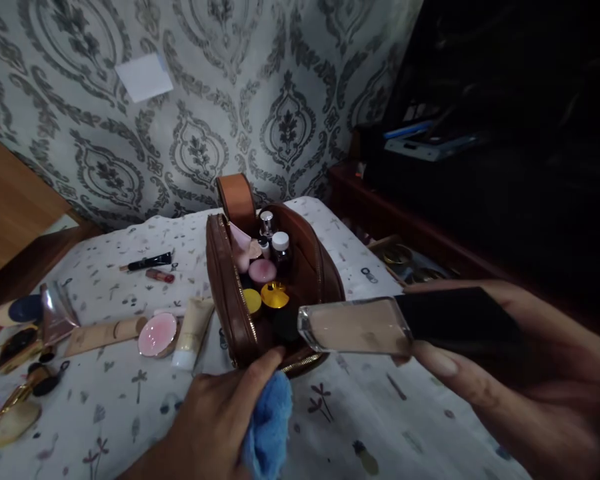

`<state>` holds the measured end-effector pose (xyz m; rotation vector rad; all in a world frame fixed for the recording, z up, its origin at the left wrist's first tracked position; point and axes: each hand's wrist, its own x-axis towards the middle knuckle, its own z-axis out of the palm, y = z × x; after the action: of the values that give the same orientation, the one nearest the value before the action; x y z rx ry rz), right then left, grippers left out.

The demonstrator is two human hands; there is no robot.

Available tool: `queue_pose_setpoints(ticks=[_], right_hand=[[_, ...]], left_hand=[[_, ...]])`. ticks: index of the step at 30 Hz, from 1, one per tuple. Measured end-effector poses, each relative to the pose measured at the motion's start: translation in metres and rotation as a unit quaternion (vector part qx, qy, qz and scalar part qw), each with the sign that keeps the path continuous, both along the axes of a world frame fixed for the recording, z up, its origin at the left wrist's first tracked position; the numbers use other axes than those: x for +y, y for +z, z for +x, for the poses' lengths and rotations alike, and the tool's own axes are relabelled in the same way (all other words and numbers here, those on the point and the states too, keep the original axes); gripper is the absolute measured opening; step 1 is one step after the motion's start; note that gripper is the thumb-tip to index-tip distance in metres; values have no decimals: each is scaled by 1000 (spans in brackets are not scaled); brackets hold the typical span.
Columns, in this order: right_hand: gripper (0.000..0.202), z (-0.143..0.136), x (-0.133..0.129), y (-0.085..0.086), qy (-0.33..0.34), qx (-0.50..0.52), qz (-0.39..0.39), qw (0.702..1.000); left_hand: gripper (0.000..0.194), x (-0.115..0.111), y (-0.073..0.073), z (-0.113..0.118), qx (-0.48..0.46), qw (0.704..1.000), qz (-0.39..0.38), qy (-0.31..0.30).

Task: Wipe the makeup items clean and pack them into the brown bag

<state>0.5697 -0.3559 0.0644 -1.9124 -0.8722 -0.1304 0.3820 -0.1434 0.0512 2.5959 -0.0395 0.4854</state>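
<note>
My right hand [485, 373] grips a glass foundation bottle [355, 325] by its black cap, tilted sideways with beige liquid inside. The bottle hangs in front of the right side of an open brown makeup bag [220, 280]. A blue cloth [269, 427] is bunched in my closed left hand [215, 413], whose fingertip lies at the bag's front zipper edge. Inside the bag are a white-capped bottle [281, 241], a silver-capped bottle [267, 223], a pink round lid [263, 271], a gold lid [275, 295] and a yellow lid [252, 301].
Left of the bag lie a cream tube [193, 330], a pink round compact [158, 335], a beige tube [105, 335], a black tube [150, 261] and a small lip tube [160, 275]. Perfume bottles [17, 420] are at the far left. A patterned wall [200, 147] rises behind.
</note>
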Motion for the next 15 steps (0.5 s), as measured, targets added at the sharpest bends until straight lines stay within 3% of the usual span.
queue_pose_setpoints(ticks=[2,4,7,9,12,15], right_hand=[[24,-1,15,20,29,23,62,997],[19,-3,25,36,44,39,89,994],[16,-2,35,52,28,65,106,992],[15,6,45,60,8,46,121,992],[16,31,72,72,13,-34,132,991],[17,62,110,87,60,-112,127,984]], left_hand=[[62,9,20,1,-18,1000,18,14],[45,21,44,9,-30,997,49,60],[26,45,79,35,-105,979,137,112],[26,60,95,56,-85,969,198,119],[35,77,104,83,-5,958,264,110],[45,85,99,97,57,939,324,103]])
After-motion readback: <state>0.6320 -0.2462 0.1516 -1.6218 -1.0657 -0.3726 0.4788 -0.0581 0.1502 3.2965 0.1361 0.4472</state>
